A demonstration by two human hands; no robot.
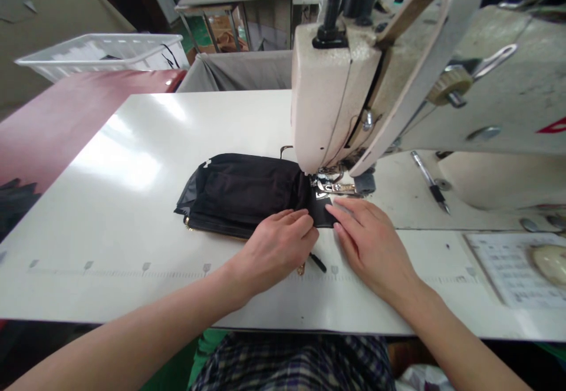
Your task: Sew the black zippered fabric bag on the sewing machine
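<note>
The black zippered pouch (241,193) lies lengthwise along the counter's (132,161) front edge, right end under the presser foot (333,186); left hand (276,249) and right hand (369,243) press it flat, clasping nothing.

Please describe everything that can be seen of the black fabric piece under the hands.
The black fabric piece looks like a soft, thin pouch of folded layers, lying flat on the white sewing table. A gold zipper runs along its near edge. Its right end reaches under the presser foot of the sewing machine. The left hand presses its near right corner; the right hand touches its right end with the fingertips.
</note>
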